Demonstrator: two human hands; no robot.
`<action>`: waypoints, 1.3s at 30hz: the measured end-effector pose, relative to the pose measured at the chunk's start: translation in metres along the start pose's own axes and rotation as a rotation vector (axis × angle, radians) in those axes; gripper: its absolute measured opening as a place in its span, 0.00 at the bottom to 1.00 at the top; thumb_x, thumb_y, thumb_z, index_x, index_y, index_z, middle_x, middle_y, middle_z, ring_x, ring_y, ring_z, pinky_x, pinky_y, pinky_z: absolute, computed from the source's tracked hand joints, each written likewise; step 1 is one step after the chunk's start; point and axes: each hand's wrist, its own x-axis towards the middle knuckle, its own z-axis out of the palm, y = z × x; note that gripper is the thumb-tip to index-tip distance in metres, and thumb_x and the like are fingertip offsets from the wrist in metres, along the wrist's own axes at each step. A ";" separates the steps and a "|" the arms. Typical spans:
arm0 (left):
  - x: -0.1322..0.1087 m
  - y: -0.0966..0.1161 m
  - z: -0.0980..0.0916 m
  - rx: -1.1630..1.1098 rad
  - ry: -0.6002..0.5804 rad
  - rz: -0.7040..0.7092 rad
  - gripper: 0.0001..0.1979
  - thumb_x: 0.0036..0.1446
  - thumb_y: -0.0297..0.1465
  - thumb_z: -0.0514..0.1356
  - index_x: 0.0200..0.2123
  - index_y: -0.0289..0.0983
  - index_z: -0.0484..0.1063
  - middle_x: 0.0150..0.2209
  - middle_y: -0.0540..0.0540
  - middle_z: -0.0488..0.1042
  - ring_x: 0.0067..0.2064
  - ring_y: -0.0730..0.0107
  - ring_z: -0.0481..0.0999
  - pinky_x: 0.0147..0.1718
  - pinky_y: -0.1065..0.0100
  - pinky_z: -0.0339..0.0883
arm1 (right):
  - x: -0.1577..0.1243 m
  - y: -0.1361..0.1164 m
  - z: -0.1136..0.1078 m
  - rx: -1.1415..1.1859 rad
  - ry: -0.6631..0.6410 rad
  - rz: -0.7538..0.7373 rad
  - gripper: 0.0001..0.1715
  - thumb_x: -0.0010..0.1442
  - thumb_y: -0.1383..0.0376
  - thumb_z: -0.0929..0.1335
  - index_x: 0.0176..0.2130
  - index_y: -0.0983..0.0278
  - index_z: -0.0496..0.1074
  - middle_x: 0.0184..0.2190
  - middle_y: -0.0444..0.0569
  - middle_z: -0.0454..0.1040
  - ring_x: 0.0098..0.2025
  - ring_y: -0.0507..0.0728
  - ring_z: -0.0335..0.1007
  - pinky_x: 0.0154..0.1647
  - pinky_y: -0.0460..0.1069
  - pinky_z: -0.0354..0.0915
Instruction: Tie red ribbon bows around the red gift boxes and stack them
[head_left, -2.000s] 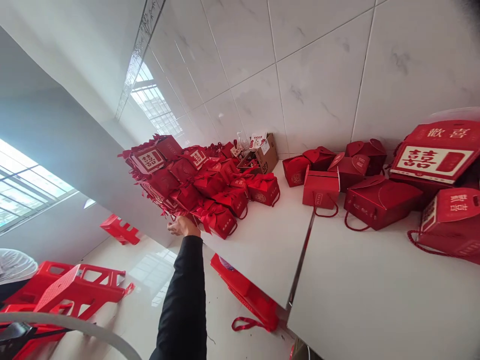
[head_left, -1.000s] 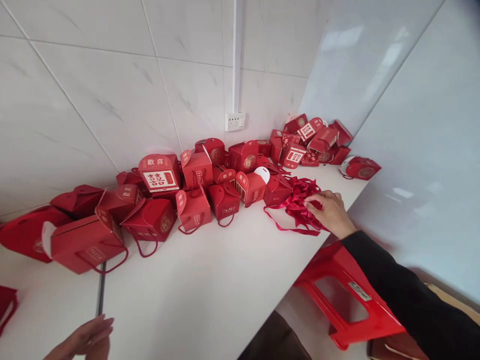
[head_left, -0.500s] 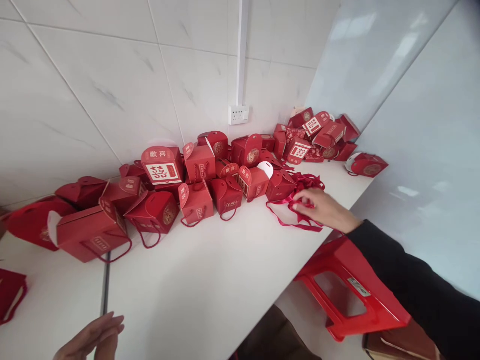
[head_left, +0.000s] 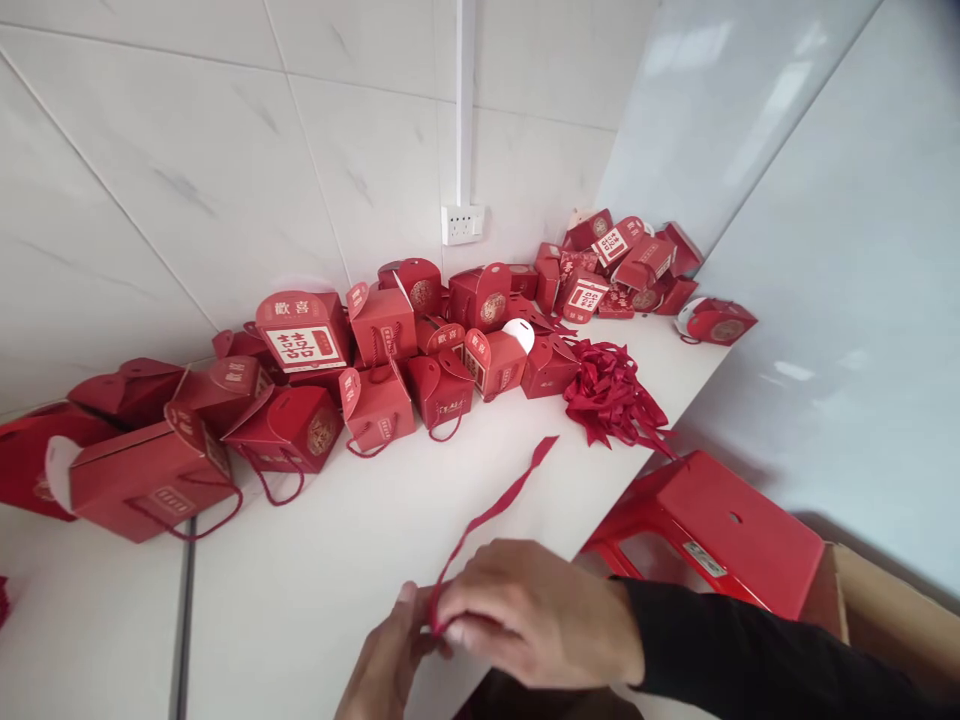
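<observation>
Table: plain white. Over it, ribbon crimson. On it, boxes red, some with gold roundels or red-on-white characters. Behind it I see white, grey-veined tiles.

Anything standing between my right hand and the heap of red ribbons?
No, nothing visible stands in the way. Between the right hand and the heap of red ribbons lies only white table top, with the held ribbon reaching up just left of that line in the picture.
</observation>
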 end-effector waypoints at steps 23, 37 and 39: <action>0.020 0.039 -0.079 -0.196 0.548 0.150 0.18 0.51 0.43 0.71 0.39 0.38 0.81 0.31 0.47 0.83 0.32 0.65 0.83 0.31 0.72 0.79 | -0.021 0.035 -0.061 1.498 0.258 0.208 0.23 0.62 0.70 0.73 0.56 0.57 0.79 0.56 0.48 0.80 0.58 0.57 0.76 0.59 0.50 0.70; 0.053 0.092 -0.055 0.609 0.809 0.840 0.12 0.64 0.35 0.55 0.50 0.40 0.69 0.48 0.41 0.73 0.43 0.62 0.75 0.41 0.61 0.72 | -0.023 0.083 -0.084 0.887 1.302 0.533 0.16 0.49 0.52 0.82 0.32 0.56 0.80 0.44 0.46 0.78 0.49 0.56 0.74 0.57 0.48 0.69; 0.072 0.104 -0.030 0.722 0.670 0.878 0.12 0.63 0.31 0.57 0.50 0.39 0.71 0.48 0.40 0.74 0.46 0.59 0.75 0.48 0.55 0.72 | -0.024 0.082 -0.087 0.867 1.275 0.559 0.15 0.52 0.50 0.80 0.32 0.56 0.80 0.45 0.48 0.78 0.53 0.58 0.73 0.62 0.50 0.66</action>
